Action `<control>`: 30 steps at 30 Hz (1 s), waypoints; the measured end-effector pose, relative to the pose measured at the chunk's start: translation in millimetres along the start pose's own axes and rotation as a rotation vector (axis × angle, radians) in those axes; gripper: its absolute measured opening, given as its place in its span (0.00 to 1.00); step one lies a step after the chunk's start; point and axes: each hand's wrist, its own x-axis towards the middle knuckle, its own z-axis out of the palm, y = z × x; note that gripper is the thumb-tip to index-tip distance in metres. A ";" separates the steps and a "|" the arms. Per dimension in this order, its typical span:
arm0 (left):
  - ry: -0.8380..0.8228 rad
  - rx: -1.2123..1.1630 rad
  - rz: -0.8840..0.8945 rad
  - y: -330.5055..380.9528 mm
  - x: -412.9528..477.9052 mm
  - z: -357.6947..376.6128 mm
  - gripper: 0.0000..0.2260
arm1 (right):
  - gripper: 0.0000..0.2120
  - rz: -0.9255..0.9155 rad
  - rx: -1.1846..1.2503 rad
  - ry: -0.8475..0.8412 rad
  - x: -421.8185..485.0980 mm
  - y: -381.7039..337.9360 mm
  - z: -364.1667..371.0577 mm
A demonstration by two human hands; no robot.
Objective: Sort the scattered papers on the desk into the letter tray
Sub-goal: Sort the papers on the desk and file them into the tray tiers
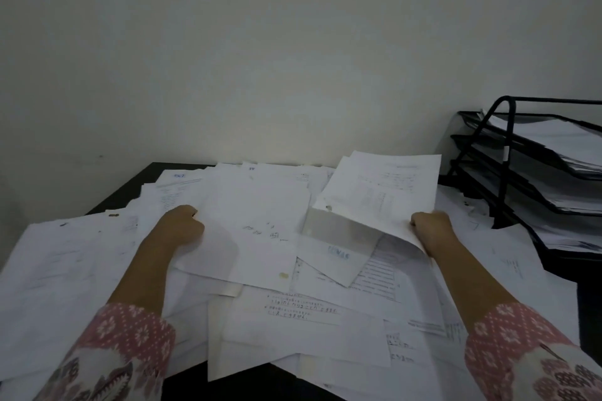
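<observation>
Over one desk [130,192], left hand [182,226] grips one sheet [254,231] (right hand [431,231], another sheet [381,198]).

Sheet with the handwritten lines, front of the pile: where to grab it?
Pinch the near edge of the handwritten sheet, coming from the front of the desk: that edge seems to lie uncovered on top, while its far edge is tucked under overlapping sheets.
</observation>
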 end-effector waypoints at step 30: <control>0.365 0.163 -0.046 -10.4 -4.0 1.4 0.12 | 0.16 -0.174 -0.116 -0.185 -36.8 -15.3 63.4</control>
